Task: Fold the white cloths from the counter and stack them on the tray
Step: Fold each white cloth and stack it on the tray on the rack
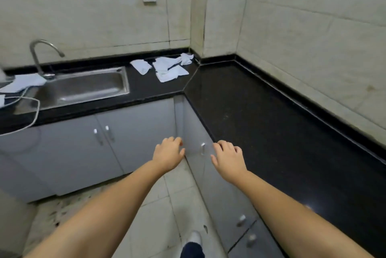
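white cloths, perhaps four, on black counter, left hand, right hand, both loose, empty

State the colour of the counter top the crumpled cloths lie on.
Black and glossy, with fine speckles: the counter top, seen in the head view.

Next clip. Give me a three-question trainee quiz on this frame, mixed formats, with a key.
1. True or false: the left hand holds a cloth.
2. Where do the loose white cloths lie?
A. in the sink
B. on the black counter near the wall corner
C. on the floor
3. Fill in: the faucet stands behind the steel ____.

Key:
1. False; both it and the right hand are empty, fingers loosely curled, in front of the grey cabinets.
2. B, on the counter.
3. sink
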A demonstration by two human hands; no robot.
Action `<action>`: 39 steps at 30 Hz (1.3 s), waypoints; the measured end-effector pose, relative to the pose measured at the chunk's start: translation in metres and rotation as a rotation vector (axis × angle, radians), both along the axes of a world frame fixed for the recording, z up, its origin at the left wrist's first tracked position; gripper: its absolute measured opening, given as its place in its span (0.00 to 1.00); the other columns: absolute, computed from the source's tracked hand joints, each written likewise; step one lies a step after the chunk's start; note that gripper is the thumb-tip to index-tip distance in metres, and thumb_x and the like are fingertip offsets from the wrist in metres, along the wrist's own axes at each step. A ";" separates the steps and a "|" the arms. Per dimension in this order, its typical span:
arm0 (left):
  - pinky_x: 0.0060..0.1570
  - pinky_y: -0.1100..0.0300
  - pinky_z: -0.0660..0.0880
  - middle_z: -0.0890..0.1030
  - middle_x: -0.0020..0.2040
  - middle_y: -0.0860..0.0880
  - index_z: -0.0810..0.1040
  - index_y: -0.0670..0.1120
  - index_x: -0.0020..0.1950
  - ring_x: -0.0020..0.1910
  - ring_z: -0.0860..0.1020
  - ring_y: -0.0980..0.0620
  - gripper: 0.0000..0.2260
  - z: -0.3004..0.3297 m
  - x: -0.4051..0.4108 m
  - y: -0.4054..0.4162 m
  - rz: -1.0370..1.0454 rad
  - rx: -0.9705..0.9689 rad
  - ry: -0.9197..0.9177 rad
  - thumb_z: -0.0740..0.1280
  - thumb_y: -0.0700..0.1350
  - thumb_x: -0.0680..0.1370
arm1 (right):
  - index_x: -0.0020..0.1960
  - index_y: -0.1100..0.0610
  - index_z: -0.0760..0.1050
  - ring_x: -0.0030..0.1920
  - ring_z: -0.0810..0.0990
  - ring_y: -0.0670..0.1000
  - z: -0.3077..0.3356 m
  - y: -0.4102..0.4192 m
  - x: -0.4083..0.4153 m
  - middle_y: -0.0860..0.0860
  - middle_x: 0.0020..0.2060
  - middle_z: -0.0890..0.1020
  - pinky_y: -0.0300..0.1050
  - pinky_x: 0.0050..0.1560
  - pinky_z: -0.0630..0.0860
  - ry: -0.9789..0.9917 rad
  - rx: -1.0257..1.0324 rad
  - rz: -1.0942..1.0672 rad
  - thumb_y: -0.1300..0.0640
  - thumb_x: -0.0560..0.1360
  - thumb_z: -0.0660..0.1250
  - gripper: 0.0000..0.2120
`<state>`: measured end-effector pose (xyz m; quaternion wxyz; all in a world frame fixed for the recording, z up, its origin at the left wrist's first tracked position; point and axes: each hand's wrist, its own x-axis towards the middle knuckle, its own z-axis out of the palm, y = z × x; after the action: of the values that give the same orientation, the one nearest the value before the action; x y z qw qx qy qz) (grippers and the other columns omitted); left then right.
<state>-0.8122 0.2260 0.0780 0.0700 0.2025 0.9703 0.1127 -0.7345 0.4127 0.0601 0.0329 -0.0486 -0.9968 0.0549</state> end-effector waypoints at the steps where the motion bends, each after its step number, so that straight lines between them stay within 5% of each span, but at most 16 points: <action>1: 0.61 0.50 0.68 0.73 0.62 0.45 0.70 0.46 0.64 0.64 0.70 0.45 0.15 -0.003 -0.018 0.000 0.011 0.001 -0.009 0.57 0.51 0.80 | 0.68 0.55 0.68 0.64 0.71 0.57 -0.004 0.001 -0.021 0.54 0.65 0.71 0.54 0.62 0.65 -0.019 0.011 0.005 0.49 0.79 0.57 0.19; 7: 0.61 0.50 0.69 0.73 0.63 0.45 0.70 0.46 0.65 0.64 0.70 0.45 0.15 -0.010 -0.134 0.012 0.033 -0.022 -0.077 0.57 0.50 0.81 | 0.71 0.53 0.61 0.68 0.65 0.53 -0.009 0.016 -0.150 0.51 0.69 0.66 0.51 0.67 0.61 -0.126 0.032 0.041 0.47 0.81 0.51 0.20; 21: 0.58 0.51 0.70 0.74 0.60 0.46 0.71 0.46 0.63 0.60 0.71 0.45 0.13 -0.027 -0.409 0.008 0.071 0.038 -0.093 0.58 0.48 0.80 | 0.68 0.53 0.65 0.67 0.67 0.53 -0.025 0.010 -0.426 0.51 0.66 0.69 0.50 0.65 0.63 -0.133 -0.018 0.103 0.47 0.81 0.51 0.19; 27: 0.56 0.51 0.69 0.74 0.58 0.46 0.71 0.46 0.61 0.58 0.72 0.45 0.11 -0.049 -0.551 0.001 -0.045 -0.051 -0.077 0.56 0.43 0.80 | 0.66 0.53 0.69 0.64 0.69 0.53 -0.042 -0.026 -0.560 0.51 0.63 0.72 0.50 0.64 0.64 -0.167 -0.107 0.077 0.49 0.81 0.55 0.16; 33: 0.56 0.54 0.68 0.72 0.62 0.47 0.68 0.48 0.69 0.60 0.70 0.46 0.19 -0.074 -0.643 -0.007 -0.333 -0.167 -0.077 0.58 0.40 0.79 | 0.65 0.54 0.68 0.64 0.70 0.53 -0.060 -0.058 -0.649 0.51 0.62 0.73 0.49 0.63 0.65 -0.187 -0.215 0.038 0.50 0.79 0.59 0.16; 36: 0.54 0.56 0.67 0.73 0.60 0.48 0.68 0.50 0.69 0.57 0.71 0.48 0.19 -0.089 -0.662 -0.008 -0.467 -0.175 -0.075 0.58 0.41 0.79 | 0.60 0.55 0.72 0.60 0.72 0.55 -0.074 -0.062 -0.668 0.52 0.58 0.75 0.50 0.58 0.67 -0.224 -0.182 0.018 0.50 0.77 0.62 0.14; 39: 0.53 0.57 0.66 0.73 0.58 0.48 0.71 0.49 0.66 0.57 0.71 0.48 0.15 -0.099 -0.671 -0.007 -0.512 -0.130 -0.040 0.58 0.44 0.80 | 0.45 0.55 0.77 0.45 0.80 0.54 -0.082 -0.060 -0.676 0.52 0.42 0.79 0.49 0.42 0.73 -0.181 -0.166 -0.026 0.51 0.69 0.72 0.09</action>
<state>-1.4835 0.2193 -0.0212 0.1281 0.4342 0.8910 0.0325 -1.4104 0.3526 -0.0221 -0.0606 -0.0687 -0.9870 0.1324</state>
